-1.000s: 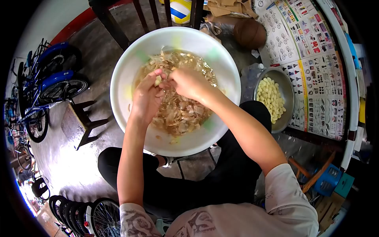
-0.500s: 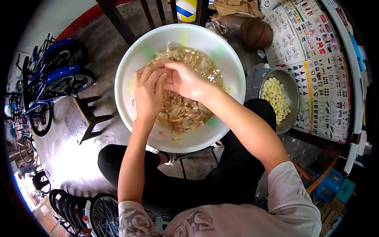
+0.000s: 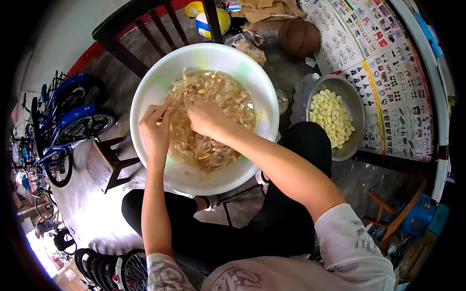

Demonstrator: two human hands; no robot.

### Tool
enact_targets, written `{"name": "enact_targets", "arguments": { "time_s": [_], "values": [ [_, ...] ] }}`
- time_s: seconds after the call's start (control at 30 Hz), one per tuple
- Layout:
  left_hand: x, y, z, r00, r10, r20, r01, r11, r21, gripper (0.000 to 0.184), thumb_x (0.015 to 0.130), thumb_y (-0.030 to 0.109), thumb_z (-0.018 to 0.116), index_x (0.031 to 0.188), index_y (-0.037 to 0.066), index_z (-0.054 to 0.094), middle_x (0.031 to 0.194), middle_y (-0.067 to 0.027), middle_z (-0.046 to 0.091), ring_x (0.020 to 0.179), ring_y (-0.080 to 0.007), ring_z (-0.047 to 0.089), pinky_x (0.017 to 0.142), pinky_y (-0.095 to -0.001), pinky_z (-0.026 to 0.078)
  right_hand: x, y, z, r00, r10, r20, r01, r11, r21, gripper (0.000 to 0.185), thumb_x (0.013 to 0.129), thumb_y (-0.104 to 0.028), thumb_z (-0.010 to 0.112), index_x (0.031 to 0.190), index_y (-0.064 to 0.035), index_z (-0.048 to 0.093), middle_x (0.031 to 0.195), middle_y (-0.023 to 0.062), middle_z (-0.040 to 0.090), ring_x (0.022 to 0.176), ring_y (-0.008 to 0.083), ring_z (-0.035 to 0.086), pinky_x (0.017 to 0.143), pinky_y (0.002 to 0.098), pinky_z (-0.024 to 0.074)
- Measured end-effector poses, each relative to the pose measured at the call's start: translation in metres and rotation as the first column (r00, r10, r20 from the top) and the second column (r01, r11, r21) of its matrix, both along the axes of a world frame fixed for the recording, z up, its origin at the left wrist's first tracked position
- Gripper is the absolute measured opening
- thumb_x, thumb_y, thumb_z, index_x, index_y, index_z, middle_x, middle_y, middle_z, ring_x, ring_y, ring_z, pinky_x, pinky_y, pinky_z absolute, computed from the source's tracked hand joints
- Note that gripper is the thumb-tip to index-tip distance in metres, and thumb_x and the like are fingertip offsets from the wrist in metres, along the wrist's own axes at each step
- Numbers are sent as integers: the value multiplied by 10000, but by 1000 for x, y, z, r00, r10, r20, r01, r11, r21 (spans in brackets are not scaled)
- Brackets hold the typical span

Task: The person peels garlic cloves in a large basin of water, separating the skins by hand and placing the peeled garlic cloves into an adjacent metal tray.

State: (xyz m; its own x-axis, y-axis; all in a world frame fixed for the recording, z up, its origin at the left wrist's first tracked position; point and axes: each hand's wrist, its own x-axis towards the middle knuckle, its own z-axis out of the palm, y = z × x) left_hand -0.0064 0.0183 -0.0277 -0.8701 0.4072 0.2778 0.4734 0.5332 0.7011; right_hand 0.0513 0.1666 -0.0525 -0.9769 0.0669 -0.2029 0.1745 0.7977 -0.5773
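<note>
A large white plastic basin (image 3: 268,106) holds water with many papery garlic skins (image 3: 206,148) floating in it. Over the basin's left side, my left hand (image 3: 156,127) has its thumb and fingers pinched together; whatever is between them is too small to make out. My right hand (image 3: 208,118) is lowered to the wet skins near the middle, curled closed, its fingertips hidden behind the hand. To the right of the basin stands a metal bowl (image 3: 358,104) with peeled garlic cloves (image 3: 331,119) in it.
A dark wooden chair (image 3: 127,35) stands behind the basin, and a basketball (image 3: 299,38) lies at the back right. A clear plastic container (image 3: 302,99) sits beside the metal bowl. At left are a small stool (image 3: 109,165) and bicycles (image 3: 73,104).
My hands were cupped together above the basin; now they are apart, the right lowered to the skins and the left pinched at its left. The view has shifted somewhat.
</note>
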Motion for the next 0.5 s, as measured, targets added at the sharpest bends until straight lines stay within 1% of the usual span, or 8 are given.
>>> {"name": "enact_targets", "arguments": {
  "time_s": [0.1,0.17,0.23,0.3,0.37,0.4,0.43,0.5],
  "values": [
    [-2,-7,-7,999,-32,3,32,991,-131,329,826,22,747,1153,32,726,774,-89,683,657,-153,626,653,-290,502,2,11,7,983,98,153,-94,995,-31,263,885,-142,562,1048,29,679,999,233,696,924,372,694,777,478,562],
    [-3,-8,-8,993,-30,111,39,996,-75,415,824,40,766,1233,45,690,833,-70,711,701,-123,640,675,-257,526,1,18,11,987,93,129,-89,995,-33,267,884,-156,558,1026,28,690,980,226,700,929,366,695,773,474,563],
    [-5,-12,-11,993,-42,111,56,990,-126,443,810,24,772,1242,44,677,847,-68,722,729,-135,673,697,-258,549,-1,22,5,991,89,104,-85,996,-37,274,883,-171,554,1004,27,700,961,219,704,933,360,697,770,469,563],
    [-8,-16,-14,992,-29,121,51,982,-181,386,814,30,769,1192,29,689,861,-77,733,748,-150,695,708,-265,553,-5,25,1,956,228,187,-191,961,-198,239,862,-147,578,943,35,710,988,225,700,941,355,698,789,462,566],
    [-6,-19,-12,991,-30,133,57,978,-202,346,833,22,746,1174,18,688,878,-87,738,762,-152,704,710,-270,554,9,25,12,949,234,212,-235,972,-19,174,817,-79,619,892,49,709,981,240,691,935,354,692,810,441,569],
    [-6,-19,-12,989,-25,146,58,973,-225,307,852,13,722,1157,8,688,895,-96,744,777,-155,713,712,-274,555,17,26,15,965,229,126,-240,968,78,161,772,-6,642,901,70,699,963,254,681,954,355,687,819,421,572],
    [-8,-21,-16,989,-34,145,66,973,-221,307,852,13,722,1157,8,688,895,-96,744,777,-155,713,712,-274,555,18,27,7,967,220,126,-231,969,83,161,772,-6,642,901,70,699,963,254,681,954,355,687,819,421,572],
    [-8,-21,-23,986,-77,148,92,991,-97,276,872,-12,660,1144,13,695,906,-130,753,822,-192,742,694,-300,560,19,26,-10,968,250,-34,-246,964,105,157,789,-63,652,899,19,728,1012,209,663,917,363,686,790,421,576]
  ]
}}
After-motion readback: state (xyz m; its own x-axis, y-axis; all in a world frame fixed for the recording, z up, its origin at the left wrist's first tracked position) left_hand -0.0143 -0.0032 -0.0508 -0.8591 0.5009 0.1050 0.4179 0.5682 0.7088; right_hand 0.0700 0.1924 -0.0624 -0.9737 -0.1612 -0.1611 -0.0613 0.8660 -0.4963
